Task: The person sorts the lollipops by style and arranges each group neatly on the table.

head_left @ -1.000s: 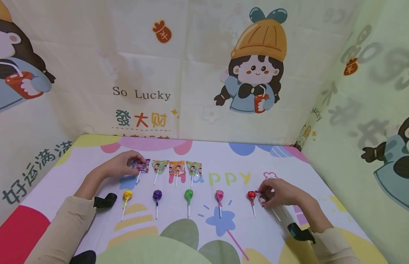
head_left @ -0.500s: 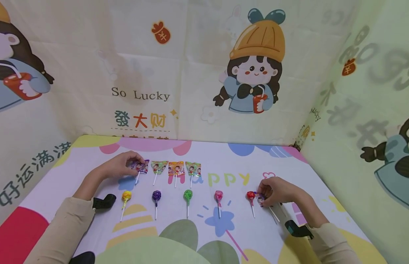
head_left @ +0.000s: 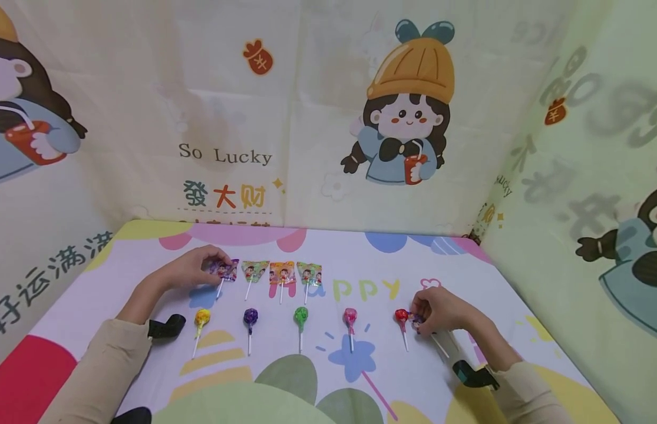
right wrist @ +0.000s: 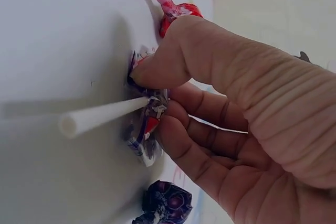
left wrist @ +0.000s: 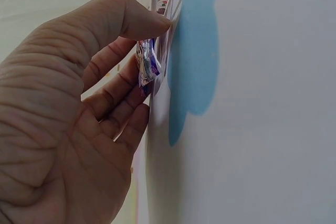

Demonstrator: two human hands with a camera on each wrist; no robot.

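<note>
In the head view my left hand [head_left: 186, 272] pinches the edge of a purple-wrapped flat lollipop [head_left: 231, 271] at the left end of a row of wrapped ones. The left wrist view shows its crinkled wrapper [left wrist: 148, 61] between thumb and fingers, close against the table. On the right, my right hand [head_left: 447, 310] holds another purple-wrapped flat lollipop [right wrist: 152, 111] by its wrapper, thumb on one side and fingers on the other. Its white stick [right wrist: 105, 115] points toward the wrist camera. Right beside this wrapper lies a red ball lollipop [head_left: 401, 316].
Green [head_left: 255, 271], orange [head_left: 282, 272] and green [head_left: 309, 274] wrapped lollipops continue the back row. In front lie yellow [head_left: 202, 317], purple [head_left: 251, 317], green [head_left: 300, 317] and pink [head_left: 350, 317] ball lollipops. A dark purple ball lollipop [right wrist: 168, 203] lies near my right fingers.
My right hand has shifted slightly left with its wrapped lollipop, closer to the red one. The left hand keeps its hold in place. The head view has tilted up a little.
</note>
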